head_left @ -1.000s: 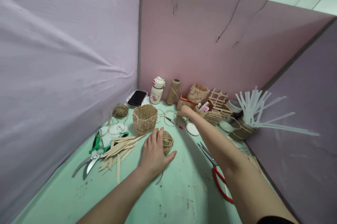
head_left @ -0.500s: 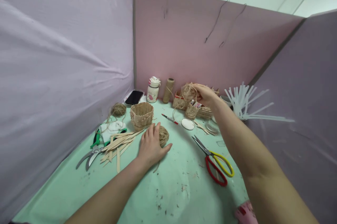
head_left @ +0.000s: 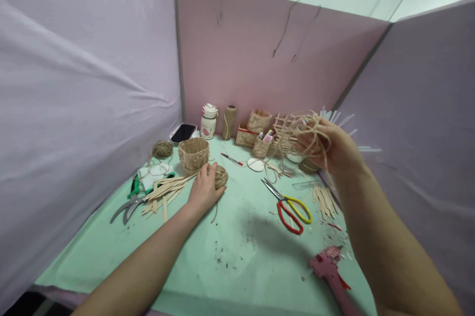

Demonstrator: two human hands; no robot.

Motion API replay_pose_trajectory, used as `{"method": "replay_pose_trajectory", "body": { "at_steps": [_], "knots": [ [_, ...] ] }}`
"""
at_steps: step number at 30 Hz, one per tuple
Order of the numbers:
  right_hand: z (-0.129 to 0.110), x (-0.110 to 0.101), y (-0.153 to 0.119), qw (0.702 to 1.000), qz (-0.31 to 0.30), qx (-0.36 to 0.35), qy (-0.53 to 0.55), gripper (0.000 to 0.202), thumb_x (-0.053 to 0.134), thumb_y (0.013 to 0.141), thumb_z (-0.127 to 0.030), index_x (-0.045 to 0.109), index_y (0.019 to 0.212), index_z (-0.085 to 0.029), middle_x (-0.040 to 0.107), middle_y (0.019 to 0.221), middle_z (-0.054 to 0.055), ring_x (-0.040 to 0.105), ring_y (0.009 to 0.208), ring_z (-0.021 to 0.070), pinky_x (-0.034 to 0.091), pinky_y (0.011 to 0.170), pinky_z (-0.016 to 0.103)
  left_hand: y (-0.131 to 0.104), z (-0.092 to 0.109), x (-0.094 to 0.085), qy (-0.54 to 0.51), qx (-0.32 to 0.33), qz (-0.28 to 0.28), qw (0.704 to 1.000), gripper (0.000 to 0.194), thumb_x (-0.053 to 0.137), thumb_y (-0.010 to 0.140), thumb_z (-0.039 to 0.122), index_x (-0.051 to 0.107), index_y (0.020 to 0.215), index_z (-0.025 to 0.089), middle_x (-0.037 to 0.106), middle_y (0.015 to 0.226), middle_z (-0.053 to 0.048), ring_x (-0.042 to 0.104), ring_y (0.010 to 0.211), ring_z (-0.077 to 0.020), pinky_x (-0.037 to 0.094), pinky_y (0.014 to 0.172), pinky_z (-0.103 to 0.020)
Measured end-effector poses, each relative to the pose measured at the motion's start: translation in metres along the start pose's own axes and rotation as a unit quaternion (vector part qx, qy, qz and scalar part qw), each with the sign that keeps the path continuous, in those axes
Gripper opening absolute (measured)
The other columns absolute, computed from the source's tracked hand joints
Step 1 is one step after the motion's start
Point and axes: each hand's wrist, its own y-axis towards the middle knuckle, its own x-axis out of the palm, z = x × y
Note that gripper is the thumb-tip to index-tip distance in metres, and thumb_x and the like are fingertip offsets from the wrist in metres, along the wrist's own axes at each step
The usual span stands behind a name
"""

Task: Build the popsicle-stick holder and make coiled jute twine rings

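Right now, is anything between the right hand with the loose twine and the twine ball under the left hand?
Nothing tall. Between the right hand and the twine ball only scissors and a pen lie flat on the table.

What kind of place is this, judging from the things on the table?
Most likely a small craft workstation, screened by fabric partitions. The green table holds wooden sticks, scissors and a pink glue gun. The left hand rests on a twine ball; the right hand holds loose twine.
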Motion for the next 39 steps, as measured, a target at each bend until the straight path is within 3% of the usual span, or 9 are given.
{"method": "replay_pose_trajectory", "body": {
  "at_steps": [5, 10, 14, 19, 23, 27, 31, 35, 39],
  "knots": [
    [0.007, 0.0, -0.041, 0.994, -0.067, 0.077, -0.026, 0.016, 0.064, 0.072, -0.031, 0.053, 0.074, -0.022, 0.048, 0.058, -0.005, 0.042, 0.047, 0.008, 0.031, 0.044, 0.021, 0.02, 0.022, -0.038, -0.039, 0.014, 0.08, 0.996, 0.07, 0.06, 0.076, 0.048, 0.039, 0.136, 0.017, 0.038, 0.14, -0.017, 0.035, 0.132, -0.0331, 0.03, 0.108, -0.047],
    [0.046, 0.031, -0.054, 0.897, -0.305, 0.156, -0.279, 0.009, 0.055, 0.078, -0.026, 0.058, 0.074, -0.019, 0.056, 0.066, -0.002, 0.047, 0.058, 0.0102, 0.035, 0.053, 0.022, 0.132, 0.044, -0.071, -0.087, 0.033, 0.094, 0.991, 0.048, 0.056, 0.08, 0.034, 0.05, 0.123, 0.014, 0.055, 0.123, -0.014, 0.051, 0.117, -0.0256, 0.04, 0.1, -0.036],
    [0.081, 0.048, -0.049, 0.811, -0.347, 0.123, -0.454, 0.019, 0.059, 0.075, -0.027, 0.067, 0.091, -0.02, 0.064, 0.096, 0.005, 0.059, 0.08, 0.0177, 0.043, 0.071, 0.028, 0.233, 0.051, -0.053, -0.052, -0.077, 0.002, 0.996, 0.055, 0.066, 0.074, 0.036, 0.052, 0.117, 0.005, 0.059, 0.119, -0.022, 0.057, 0.111, -0.0301, 0.044, 0.09, -0.034],
    [0.093, 0.044, -0.018, 0.854, -0.276, 0.082, -0.434, 0.039, 0.06, 0.081, -0.04, 0.062, 0.115, -0.021, 0.059, 0.119, 0.011, 0.061, 0.1, 0.023, 0.045, 0.086, 0.033, 0.292, 0.052, -0.009, -0.048, -0.165, 0.014, 0.985, 0.081, 0.075, 0.065, 0.048, 0.044, 0.124, 0.002, 0.056, 0.124, -0.029, 0.055, 0.118, -0.0346, 0.044, 0.091, -0.036],
    [0.093, 0.043, 0.009, 0.898, -0.276, 0.08, -0.334, 0.033, 0.057, 0.084, -0.042, 0.065, 0.108, -0.022, 0.067, 0.107, 0.007, 0.063, 0.092, 0.0198, 0.048, 0.079, 0.03, 0.307, 0.052, 0.009, -0.064, -0.199, 0.029, 0.978, 0.074, 0.073, 0.069, 0.047, 0.046, 0.123, 0.005, 0.057, 0.123, -0.028, 0.055, 0.117, -0.0326, 0.044, 0.091, -0.038],
    [0.102, 0.048, 0.025, 0.923, -0.254, 0.067, -0.281, 0.026, 0.058, 0.083, -0.039, 0.067, 0.098, -0.019, 0.07, 0.092, 0.005, 0.063, 0.082, 0.0171, 0.047, 0.073, 0.027, 0.308, 0.051, 0.004, -0.071, -0.176, 0.041, 0.981, 0.051, 0.068, 0.074, 0.036, 0.054, 0.115, 0.009, 0.062, 0.118, -0.024, 0.057, 0.114, -0.0304, 0.045, 0.09, -0.037],
    [0.124, 0.051, 0.047, 0.953, -0.138, 0.042, -0.265, 0.023, 0.058, 0.081, -0.036, 0.067, 0.089, -0.017, 0.07, 0.089, 0.005, 0.063, 0.084, 0.0179, 0.047, 0.076, 0.029, 0.292, 0.05, -0.028, -0.101, -0.161, 0.088, 0.978, 0.05, 0.066, 0.073, 0.036, 0.054, 0.113, 0.009, 0.063, 0.115, -0.021, 0.059, 0.111, -0.0295, 0.046, 0.089, -0.037],
    [0.149, 0.067, 0.085, 0.964, 0.047, 0.045, -0.258, 0.048, 0.064, 0.074, -0.048, 0.059, 0.109, -0.015, 0.066, 0.109, 0.012, 0.061, 0.099, 0.0225, 0.046, 0.086, 0.034, 0.259, 0.054, -0.071, -0.199, -0.111, 0.101, 0.968, 0.045, 0.067, 0.072, 0.032, 0.056, 0.11, 0.011, 0.066, 0.102, -0.014, 0.06, 0.103, -0.0269, 0.049, 0.087, -0.038],
    [0.158, 0.09, 0.105, 0.972, 0.019, 0.088, -0.215, 0.069, 0.064, 0.075, -0.053, 0.047, 0.126, -0.012, 0.053, 0.132, 0.018, 0.054, 0.117, 0.0226, 0.043, 0.094, 0.031, 0.219, 0.067, -0.101, -0.343, -0.037, 0.04, 0.938, 0.039, 0.06, 0.079, 0.028, 0.052, 0.112, 0.01, 0.063, 0.103, -0.011, 0.06, 0.103, -0.0242, 0.05, 0.088, -0.044]
  ]
}}
